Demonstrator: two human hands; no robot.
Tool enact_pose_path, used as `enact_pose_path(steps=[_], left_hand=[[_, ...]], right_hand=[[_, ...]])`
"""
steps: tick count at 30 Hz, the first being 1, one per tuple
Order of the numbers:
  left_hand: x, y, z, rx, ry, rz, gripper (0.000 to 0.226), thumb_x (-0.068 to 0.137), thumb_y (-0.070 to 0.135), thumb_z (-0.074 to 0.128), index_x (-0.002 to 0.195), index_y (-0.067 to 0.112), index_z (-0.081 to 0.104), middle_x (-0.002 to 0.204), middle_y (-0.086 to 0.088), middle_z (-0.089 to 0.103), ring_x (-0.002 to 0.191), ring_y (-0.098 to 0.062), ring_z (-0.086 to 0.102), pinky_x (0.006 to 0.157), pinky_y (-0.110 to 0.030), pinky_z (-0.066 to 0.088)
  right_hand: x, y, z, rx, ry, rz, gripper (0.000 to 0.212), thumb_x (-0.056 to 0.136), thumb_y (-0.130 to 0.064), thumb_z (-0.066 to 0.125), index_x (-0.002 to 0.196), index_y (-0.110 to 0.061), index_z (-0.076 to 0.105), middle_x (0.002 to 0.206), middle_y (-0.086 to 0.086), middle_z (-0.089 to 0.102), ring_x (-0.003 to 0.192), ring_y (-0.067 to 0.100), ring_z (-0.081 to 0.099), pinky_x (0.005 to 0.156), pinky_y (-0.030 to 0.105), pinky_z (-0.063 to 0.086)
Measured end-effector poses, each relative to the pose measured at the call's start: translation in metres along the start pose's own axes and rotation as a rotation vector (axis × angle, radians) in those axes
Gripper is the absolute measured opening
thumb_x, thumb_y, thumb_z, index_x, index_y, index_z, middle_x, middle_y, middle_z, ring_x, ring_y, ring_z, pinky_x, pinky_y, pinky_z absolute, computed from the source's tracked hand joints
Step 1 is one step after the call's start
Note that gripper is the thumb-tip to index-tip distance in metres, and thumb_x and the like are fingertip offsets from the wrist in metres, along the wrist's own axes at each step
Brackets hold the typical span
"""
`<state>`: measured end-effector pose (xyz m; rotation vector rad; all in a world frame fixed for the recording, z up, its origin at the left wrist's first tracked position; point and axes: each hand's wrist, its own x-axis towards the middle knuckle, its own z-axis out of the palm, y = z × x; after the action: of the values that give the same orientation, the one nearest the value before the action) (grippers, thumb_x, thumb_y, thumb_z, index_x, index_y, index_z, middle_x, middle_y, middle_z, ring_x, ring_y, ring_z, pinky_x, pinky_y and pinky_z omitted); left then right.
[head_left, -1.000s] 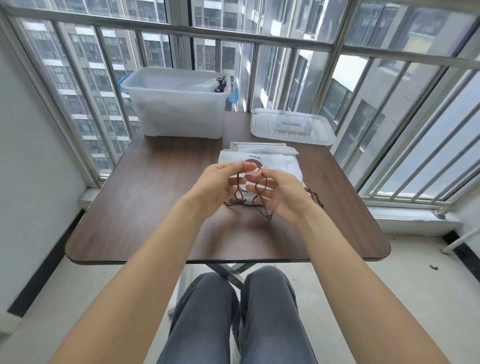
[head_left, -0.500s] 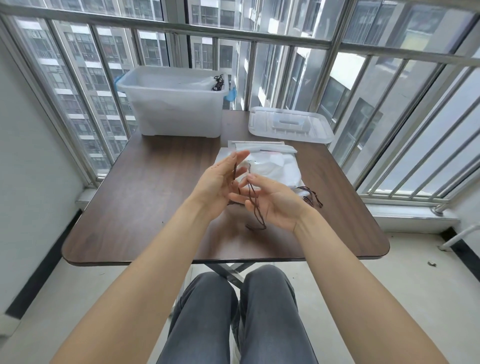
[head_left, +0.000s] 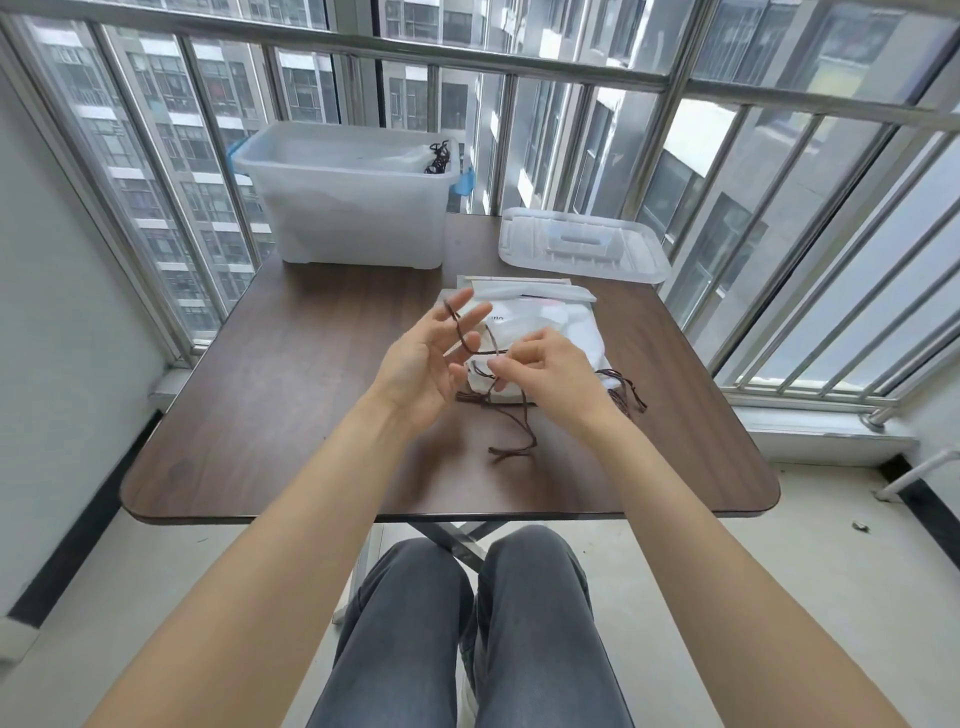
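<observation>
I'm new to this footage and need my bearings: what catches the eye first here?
In the middle, the left hand spreads its fingers with a thin dark brown cord looped over them, while the right hand pinches that cord above a white plastic bag. Behind, a clear plastic storage bin stands back left on the dark wooden table, its flat clear lid back right.

The brown table (head_left: 291, 415) bears a clear bin (head_left: 353, 218), a lid (head_left: 582, 244), white bags (head_left: 566, 325) and brown cords (head_left: 626, 388).

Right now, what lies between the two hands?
In the head view, a brown cord runs from the left hand to the right hand, above a white bag.
</observation>
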<state>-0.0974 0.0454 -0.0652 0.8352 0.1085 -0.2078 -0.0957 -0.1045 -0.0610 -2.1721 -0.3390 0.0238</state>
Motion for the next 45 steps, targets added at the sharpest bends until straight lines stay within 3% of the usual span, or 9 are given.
enact_pose_path(steps=[3, 11, 15, 21, 26, 30, 33, 39, 45], left_hand=[[-0.002, -0.002, 0.003, 0.11, 0.012, 0.006, 0.048, 0.088, -0.007, 0.031, 0.108, 0.023, 0.063, 0.11, 0.0, 0.067, 0.058, -0.003, 0.056, 0.035, -0.011, 0.032], [-0.003, -0.002, 0.007, 0.507, 0.019, 0.007, 0.014, 0.092, 0.018, 0.058, 0.102, 0.025, 0.065, 0.08, 0.009, 0.07, 0.059, 0.002, 0.058, 0.04, -0.012, 0.032], [0.0, 0.004, 0.01, 0.545, 0.003, -0.014, 0.014, 0.089, 0.015, 0.062, 0.102, 0.018, 0.066, 0.077, 0.008, 0.068, 0.06, 0.001, 0.059, 0.042, -0.01, 0.036], [0.0, 0.004, 0.008, 0.361, -0.068, -0.052, 0.022, 0.089, 0.008, 0.06, 0.111, 0.01, 0.062, 0.083, 0.001, 0.066, 0.065, -0.005, 0.063, 0.054, -0.018, 0.054], [0.001, -0.001, 0.005, 0.234, -0.003, 0.011, 0.008, 0.09, 0.003, 0.057, 0.091, 0.005, 0.065, 0.069, -0.002, 0.057, 0.068, -0.011, 0.055, 0.067, -0.022, 0.059], [-0.001, 0.0, 0.004, 0.201, -0.044, -0.013, 0.008, 0.092, 0.005, 0.054, 0.092, 0.001, 0.06, 0.07, -0.005, 0.058, 0.066, -0.011, 0.06, 0.07, -0.024, 0.059], [-0.007, 0.005, 0.005, 0.261, -0.098, -0.038, 0.012, 0.095, 0.009, 0.051, 0.088, 0.003, 0.058, 0.07, -0.004, 0.065, 0.074, -0.015, 0.069, 0.069, -0.025, 0.06], [-0.002, 0.016, -0.004, 0.437, 0.23, 0.158, 0.031, 0.101, 0.021, 0.041, 0.083, 0.008, 0.063, 0.059, 0.002, 0.066, 0.067, -0.013, 0.067, 0.068, -0.026, 0.059], [0.002, 0.02, -0.01, 0.446, 0.356, 0.339, 0.037, 0.103, 0.029, 0.031, 0.079, 0.019, 0.057, 0.051, 0.008, 0.063, 0.065, -0.003, 0.062, 0.07, -0.023, 0.042]], right_hand=[[-0.001, 0.008, 0.004, -0.246, 0.147, -0.205, 0.021, 0.084, -0.018, 0.066, 0.069, -0.005, 0.07, 0.096, 0.002, 0.042, 0.088, 0.01, 0.046, 0.079, 0.003, 0.03], [0.004, 0.015, 0.007, -0.475, 0.189, -0.506, 0.018, 0.086, -0.017, 0.06, 0.077, -0.007, 0.072, 0.11, 0.013, 0.053, 0.101, 0.02, 0.054, 0.084, 0.009, 0.033], [0.008, 0.014, 0.004, -0.482, 0.121, -0.477, 0.018, 0.088, -0.019, 0.059, 0.085, -0.008, 0.073, 0.117, 0.01, 0.053, 0.104, 0.02, 0.055, 0.078, 0.024, 0.046], [0.012, 0.01, 0.006, -0.537, 0.158, -0.477, 0.019, 0.09, -0.014, 0.057, 0.083, -0.002, 0.069, 0.119, 0.012, 0.052, 0.101, 0.022, 0.058, 0.071, 0.02, 0.039], [0.014, 0.016, 0.007, -0.502, 0.157, -0.371, 0.021, 0.092, -0.015, 0.055, 0.081, 0.0, 0.064, 0.128, 0.014, 0.043, 0.099, 0.021, 0.058, 0.075, 0.035, 0.05], [0.015, 0.017, 0.011, -0.403, 0.12, -0.334, 0.021, 0.093, -0.012, 0.054, 0.086, 0.002, 0.067, 0.124, 0.015, 0.049, 0.102, 0.022, 0.057, 0.083, 0.018, 0.038], [0.017, 0.017, 0.011, -0.385, 0.132, -0.265, 0.022, 0.093, -0.012, 0.052, 0.09, 0.005, 0.066, 0.103, 0.019, 0.059, 0.091, 0.03, 0.058, 0.073, 0.015, 0.032], [0.021, 0.022, 0.005, -0.371, 0.248, -0.201, 0.025, 0.093, -0.013, 0.053, 0.081, 0.007, 0.062, 0.086, 0.021, 0.059, 0.079, 0.032, 0.054, 0.068, 0.026, 0.03], [0.021, 0.025, 0.004, -0.348, 0.238, -0.154, 0.027, 0.094, -0.015, 0.051, 0.08, 0.007, 0.059, 0.085, 0.021, 0.058, 0.082, 0.032, 0.052, 0.068, 0.027, 0.028]])
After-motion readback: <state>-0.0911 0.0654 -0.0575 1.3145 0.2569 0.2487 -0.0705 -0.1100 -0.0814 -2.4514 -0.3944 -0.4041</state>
